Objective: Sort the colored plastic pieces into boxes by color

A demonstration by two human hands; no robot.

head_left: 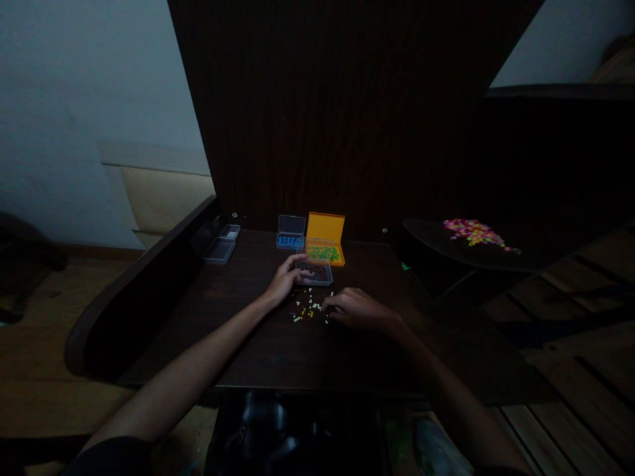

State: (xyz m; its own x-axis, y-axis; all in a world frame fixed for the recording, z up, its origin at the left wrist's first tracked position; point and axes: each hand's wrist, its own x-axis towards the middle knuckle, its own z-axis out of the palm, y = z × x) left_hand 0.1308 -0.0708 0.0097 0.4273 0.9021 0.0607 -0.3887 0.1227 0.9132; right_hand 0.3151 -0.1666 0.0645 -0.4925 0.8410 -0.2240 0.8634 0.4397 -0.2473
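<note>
My left hand (284,281) grips the left side of a clear plastic box (323,283) with its lid up; a few dark reddish bits show inside. Just in front of the box, small white and yellow pieces (311,306) lie scattered on the dark table. Above their right edge is my right hand (351,308), its fingers curled together and pointing down; whatever is between the fingertips is hidden. Behind the clear box stands an open orange box (326,228) with green pieces. Beside that is a small clear case (291,225) holding blue pieces.
Another open clear case (219,251) sits at the table's left, near the raised side panel (143,291). On a dark shelf to the right lies a heap of pink, yellow and red pieces (475,233). A tall dark panel (342,112) rises at the back.
</note>
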